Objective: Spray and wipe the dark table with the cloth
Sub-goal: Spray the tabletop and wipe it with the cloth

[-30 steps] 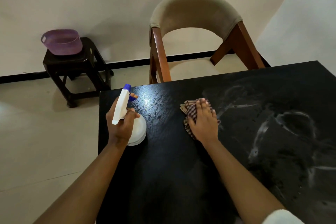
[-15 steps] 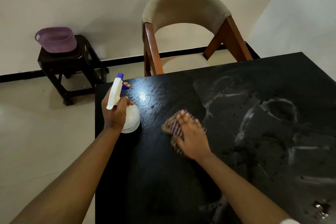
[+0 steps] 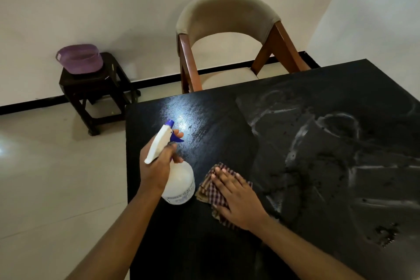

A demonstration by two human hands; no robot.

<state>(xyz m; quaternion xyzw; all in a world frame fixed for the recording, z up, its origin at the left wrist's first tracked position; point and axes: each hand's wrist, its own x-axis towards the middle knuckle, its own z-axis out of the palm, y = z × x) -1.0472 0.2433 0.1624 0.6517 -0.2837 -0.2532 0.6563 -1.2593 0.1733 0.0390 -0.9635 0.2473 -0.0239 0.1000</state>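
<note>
The dark table fills the lower right, wet and glossy at its far left part, with pale smears and droplets on the right. My left hand grips the neck of a white spray bottle with a blue nozzle, one finger on the trigger; the bottle stands at the table's left edge. My right hand lies flat, fingers spread, pressing a checked red-and-white cloth onto the table just right of the bottle. Most of the cloth is hidden under the hand.
A chair with a beige curved back and brown wooden legs stands at the table's far side. A dark stool on the left holds a purple basin. Pale tiled floor lies left of the table.
My right hand has dragged the cloth toward me and leftward, from mid-table to beside the bottle. The left hand keeps hold of the spray bottle.
</note>
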